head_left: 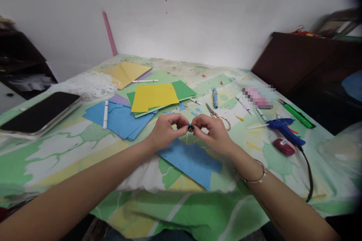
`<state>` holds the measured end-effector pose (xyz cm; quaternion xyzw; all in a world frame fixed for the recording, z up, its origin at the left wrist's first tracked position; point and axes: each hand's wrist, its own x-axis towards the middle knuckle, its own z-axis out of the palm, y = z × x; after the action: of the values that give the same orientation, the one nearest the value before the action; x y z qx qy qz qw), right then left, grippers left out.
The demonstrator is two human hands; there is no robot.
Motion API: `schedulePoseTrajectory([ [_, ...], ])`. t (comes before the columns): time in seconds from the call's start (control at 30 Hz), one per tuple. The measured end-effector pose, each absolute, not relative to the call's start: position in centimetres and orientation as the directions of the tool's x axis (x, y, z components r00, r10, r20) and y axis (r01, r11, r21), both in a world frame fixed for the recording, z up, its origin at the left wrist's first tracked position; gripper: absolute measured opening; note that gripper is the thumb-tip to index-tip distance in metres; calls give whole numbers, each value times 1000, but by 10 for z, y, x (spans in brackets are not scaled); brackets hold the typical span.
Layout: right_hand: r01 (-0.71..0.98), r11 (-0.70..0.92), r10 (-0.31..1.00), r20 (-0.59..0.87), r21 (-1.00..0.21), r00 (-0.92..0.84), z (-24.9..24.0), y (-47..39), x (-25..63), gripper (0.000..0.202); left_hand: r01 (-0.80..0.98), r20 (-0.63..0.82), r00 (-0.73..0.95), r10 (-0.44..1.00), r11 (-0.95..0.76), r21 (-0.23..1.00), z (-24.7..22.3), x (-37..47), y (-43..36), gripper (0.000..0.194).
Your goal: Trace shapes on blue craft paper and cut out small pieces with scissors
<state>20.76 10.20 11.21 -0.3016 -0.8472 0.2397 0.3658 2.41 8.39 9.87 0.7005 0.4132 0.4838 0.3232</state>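
A small dark piece [190,128] with a bit of blue is pinched between both hands, above the middle of the table. My left hand [169,130] holds its left side between thumb and fingertips. On its other side, my right hand [213,131] has thumb and fingers closed on the same piece. Just below the hands lies a blue sheet [189,160] with an uneven upper edge. Scissors [224,121] with gold handles rest behind my right hand, partly covered by it. The piece's exact shape is too small to tell.
Blue sheets [121,120], a yellow sheet [154,98] and a phone [42,113] lie to the left. On the right are a blue glue gun [287,131] with a black cable, a green cutter [298,115] and a dark red object [284,147]. A blue roll [215,98] lies behind the scissors.
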Motion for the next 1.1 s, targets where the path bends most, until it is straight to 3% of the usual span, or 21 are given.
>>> schedulePoseTrajectory([
  [0.33,334,672,724,488,-661,-488,109,103,206,8,143,347,149,926,-367,919,106,27,87,8],
  [0.53,67,382,817,303,-922,-490,109,109,206,25,128,334,164,928,-356,926,108,25,87,8],
  [1.1,57,153,720,72,-987,-690,110,111,209,26,125,320,283,904,-365,922,113,21,87,4],
])
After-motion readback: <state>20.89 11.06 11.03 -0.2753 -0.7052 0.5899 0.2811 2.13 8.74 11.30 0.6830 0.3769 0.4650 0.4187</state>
